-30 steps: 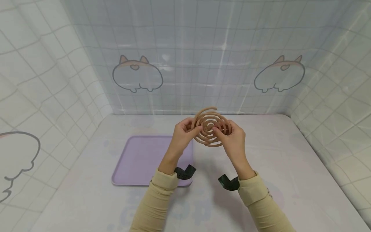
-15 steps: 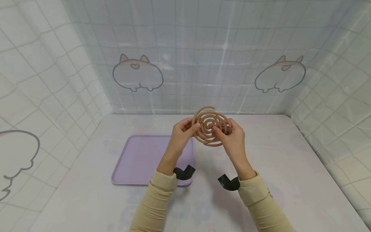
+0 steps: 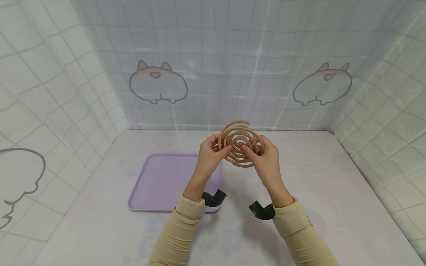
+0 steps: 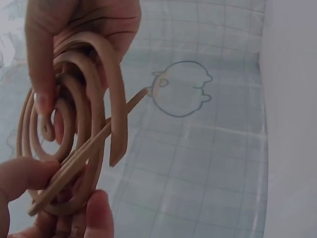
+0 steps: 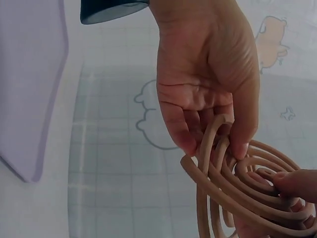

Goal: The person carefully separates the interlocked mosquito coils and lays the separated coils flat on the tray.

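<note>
Head view: my left hand point(image 3: 209, 157) and right hand point(image 3: 267, 159) pinch the brown spiral coil point(image 3: 239, 143) above the worktop point(image 3: 316, 199), toward its far edge. Left wrist view: my right thumb point(image 4: 43, 94) presses near the centre; one strand point(image 4: 89, 151) slants across the rings, so easing seems wiser than tugging. Right wrist view: my left fingers point(image 5: 181, 131) pinch outer rings; slim, probably brittle, they want light, even pressure

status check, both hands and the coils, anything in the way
Left hand and right hand both pinching brown mosquito coils. Coils overlapping, held above table. No obstruction seen; lilac tray to the left, partly behind left arm.
</note>
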The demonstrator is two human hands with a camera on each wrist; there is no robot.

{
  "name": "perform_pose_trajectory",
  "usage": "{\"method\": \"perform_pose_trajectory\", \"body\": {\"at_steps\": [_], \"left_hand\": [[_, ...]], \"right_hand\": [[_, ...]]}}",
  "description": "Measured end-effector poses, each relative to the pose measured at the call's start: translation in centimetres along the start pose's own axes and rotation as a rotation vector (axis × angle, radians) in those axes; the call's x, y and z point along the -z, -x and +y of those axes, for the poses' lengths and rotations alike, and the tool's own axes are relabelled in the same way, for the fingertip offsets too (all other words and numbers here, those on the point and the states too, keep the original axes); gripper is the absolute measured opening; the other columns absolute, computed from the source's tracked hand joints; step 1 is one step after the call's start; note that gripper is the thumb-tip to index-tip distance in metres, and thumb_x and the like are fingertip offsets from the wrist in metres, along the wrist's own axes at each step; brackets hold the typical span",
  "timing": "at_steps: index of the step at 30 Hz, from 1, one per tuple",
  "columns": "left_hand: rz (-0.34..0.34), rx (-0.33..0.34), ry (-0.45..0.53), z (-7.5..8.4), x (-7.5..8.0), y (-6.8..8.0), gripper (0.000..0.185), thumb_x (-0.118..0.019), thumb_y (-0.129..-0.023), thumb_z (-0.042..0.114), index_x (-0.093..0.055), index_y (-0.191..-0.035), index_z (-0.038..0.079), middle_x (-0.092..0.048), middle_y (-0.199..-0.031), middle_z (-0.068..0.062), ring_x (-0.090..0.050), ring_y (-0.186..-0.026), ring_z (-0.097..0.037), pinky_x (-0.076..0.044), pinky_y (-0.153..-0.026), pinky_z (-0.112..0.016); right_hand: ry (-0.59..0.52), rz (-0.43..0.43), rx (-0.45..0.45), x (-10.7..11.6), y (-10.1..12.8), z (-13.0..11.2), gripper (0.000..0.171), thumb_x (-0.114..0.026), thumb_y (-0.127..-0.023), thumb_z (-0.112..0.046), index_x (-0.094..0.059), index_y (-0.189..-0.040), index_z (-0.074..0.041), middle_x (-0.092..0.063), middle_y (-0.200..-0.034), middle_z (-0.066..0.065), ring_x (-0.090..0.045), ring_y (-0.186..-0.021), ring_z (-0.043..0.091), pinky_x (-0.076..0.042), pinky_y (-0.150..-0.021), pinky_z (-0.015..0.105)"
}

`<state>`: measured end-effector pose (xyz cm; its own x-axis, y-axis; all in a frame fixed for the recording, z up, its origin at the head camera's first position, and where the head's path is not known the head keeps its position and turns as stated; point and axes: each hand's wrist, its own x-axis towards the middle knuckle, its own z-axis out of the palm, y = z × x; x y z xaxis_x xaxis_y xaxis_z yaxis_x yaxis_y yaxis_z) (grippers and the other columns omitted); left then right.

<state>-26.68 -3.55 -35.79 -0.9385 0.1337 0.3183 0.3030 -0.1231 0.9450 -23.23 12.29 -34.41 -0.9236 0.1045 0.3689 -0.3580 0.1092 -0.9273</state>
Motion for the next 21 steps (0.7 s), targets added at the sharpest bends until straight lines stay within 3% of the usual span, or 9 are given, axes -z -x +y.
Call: {"method": "perform_pose_trajectory", "body": {"at_steps": [6,12,15,19,21], "left_hand": [[0.033,0.010,0.045,-0.2,0.0,0.0,0.024,-0.064,-0.084,-0.001,-0.057,-0.106,-0.009,-0.061,-0.093,-0.012,-0.062,-0.079,-0.012,-0.052,-0.068,-0.023],[-0.075,0.072,0.302,-0.2,0.9,-0.1,0.035,-0.043,-0.098,0.015,-0.050,-0.119,-0.012,-0.063,-0.099,-0.008,-0.064,-0.086,-0.015,-0.053,-0.074,-0.029],[-0.090,0.112,0.389,-0.5,1.1,-0.4,0.033,-0.037,-0.100,0.012,-0.048,-0.120,-0.012,-0.063,-0.099,-0.007,-0.065,-0.086,-0.016,-0.053,-0.074,-0.030],[-0.021,0.176,0.337,-1.0,0.7,-0.9,0.025,-0.047,-0.093,-0.001,-0.049,-0.118,-0.005,-0.058,-0.102,-0.007,-0.061,-0.084,-0.013,-0.051,-0.071,-0.026],[-0.034,0.207,0.276,-1.3,0.6,-1.1,0.029,-0.049,-0.093,0.001,-0.047,-0.122,-0.002,-0.055,-0.108,-0.007,-0.057,-0.089,-0.012,-0.049,-0.073,-0.026]], "right_hand": [[-0.003,0.015,0.032,-0.2,0.0,0.0,0.018,-0.068,-0.083,-0.007,-0.056,-0.092,0.004,-0.061,-0.076,0.014,-0.062,-0.067,0.012,-0.054,-0.061,0.027],[-0.198,-0.032,-0.015,0.5,-0.3,0.0,0.023,-0.062,-0.088,-0.007,-0.049,-0.101,0.006,-0.064,-0.080,0.012,-0.067,-0.072,0.021,-0.054,-0.066,0.035],[-0.291,-0.077,-0.046,0.7,-0.3,-0.1,0.023,-0.060,-0.089,-0.007,-0.047,-0.103,0.005,-0.065,-0.083,0.010,-0.068,-0.073,0.022,-0.054,-0.067,0.036],[-0.385,-0.136,-0.079,0.7,-0.3,-0.3,0.016,-0.057,-0.090,-0.006,-0.044,-0.097,0.000,-0.065,-0.084,0.008,-0.068,-0.074,0.020,-0.055,-0.065,0.035],[-0.425,-0.168,-0.097,0.7,-0.3,-0.4,0.014,-0.055,-0.091,-0.005,-0.043,-0.097,-0.001,-0.066,-0.085,0.008,-0.068,-0.074,0.020,-0.055,-0.065,0.034]]}}
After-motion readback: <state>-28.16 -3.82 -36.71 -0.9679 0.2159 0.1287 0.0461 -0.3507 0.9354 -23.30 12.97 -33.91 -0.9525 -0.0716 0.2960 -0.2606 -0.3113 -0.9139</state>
